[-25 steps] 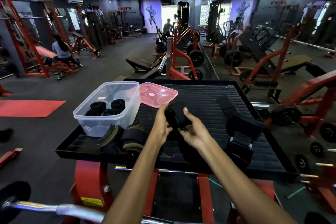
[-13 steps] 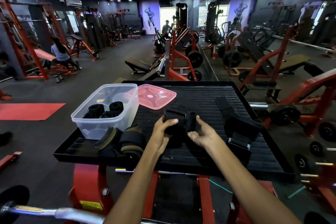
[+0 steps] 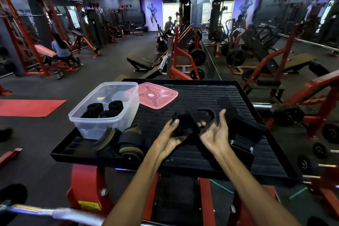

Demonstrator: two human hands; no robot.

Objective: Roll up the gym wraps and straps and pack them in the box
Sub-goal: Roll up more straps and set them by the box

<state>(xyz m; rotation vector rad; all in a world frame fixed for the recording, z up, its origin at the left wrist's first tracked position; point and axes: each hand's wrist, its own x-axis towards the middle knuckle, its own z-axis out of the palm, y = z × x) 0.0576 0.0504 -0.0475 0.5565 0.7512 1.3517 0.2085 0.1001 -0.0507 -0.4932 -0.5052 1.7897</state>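
Observation:
A black gym strap (image 3: 184,124) stretches between my two hands above the black ribbed tray (image 3: 201,93). My left hand (image 3: 169,138) lies palm up and grips its folded end. My right hand (image 3: 214,133) holds the strap's looped end, fingers pointing up and thumb against it. At the tray's left stands the clear plastic box (image 3: 88,126), which holds several rolled black wraps (image 3: 102,110). Its pink lid (image 3: 156,95) lies beside it.
Two black-and-olive wraps (image 3: 121,141) lie at the tray's front left. More black straps with buckles (image 3: 244,132) lie at its right. The tray sits on a red machine frame (image 3: 84,185). Gym machines, benches and a seated person (image 3: 61,49) fill the room behind.
My hands have moved apart and turned palm up, opening the bundled strap out into a length with a loop. The camera has tilted slightly.

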